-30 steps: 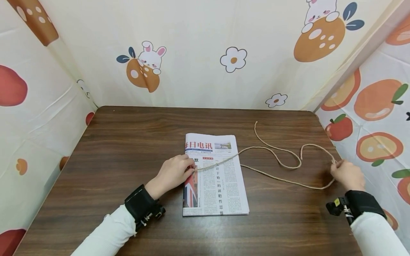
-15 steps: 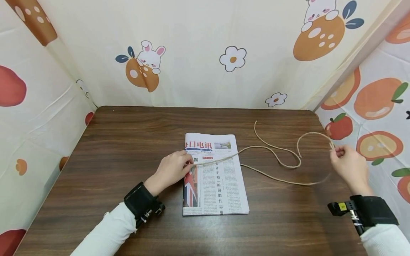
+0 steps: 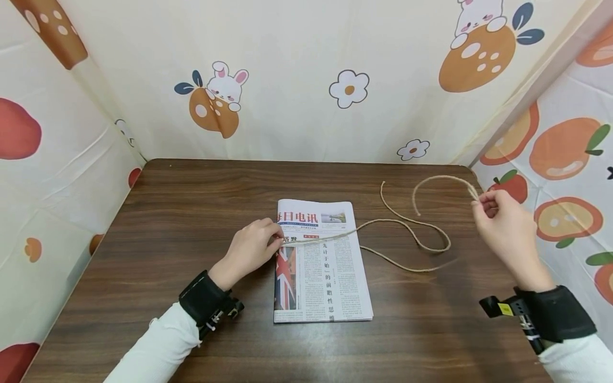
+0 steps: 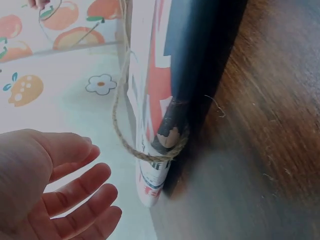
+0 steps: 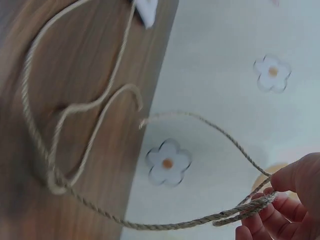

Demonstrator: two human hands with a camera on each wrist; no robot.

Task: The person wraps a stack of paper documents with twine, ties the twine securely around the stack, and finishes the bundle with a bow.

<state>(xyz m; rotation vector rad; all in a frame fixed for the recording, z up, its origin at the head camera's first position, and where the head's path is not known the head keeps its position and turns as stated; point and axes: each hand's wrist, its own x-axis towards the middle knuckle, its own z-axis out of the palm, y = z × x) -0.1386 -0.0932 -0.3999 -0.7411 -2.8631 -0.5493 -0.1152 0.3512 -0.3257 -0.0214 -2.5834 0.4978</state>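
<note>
A folded newspaper (image 3: 346, 282) lies on the wooden table. A thin twine rope (image 3: 392, 220) crosses its top, and another strand comes out from its right edge. In the left wrist view, the twine (image 4: 120, 132) bends round the paper's spine side. My left hand (image 3: 254, 247) is at the newspaper's left edge; the left wrist view shows its fingers loosely bent, apart from the twine, holding nothing. My right hand (image 3: 507, 229), raised over the table's right side, pinches a doubled part of the twine (image 5: 150, 227) between thumb and fingers, with a free end curving away.
The dark wooden table (image 3: 191, 213) has patterned cloth walls at its back (image 3: 287, 122), left and right. A second loose twine end lies near the back, right of the newspaper.
My right hand has lifted its twine and moved up and leftward, pulling up the strand and free end. My left hand has shifted slightly up and left, leaving the strand across the paper.
</note>
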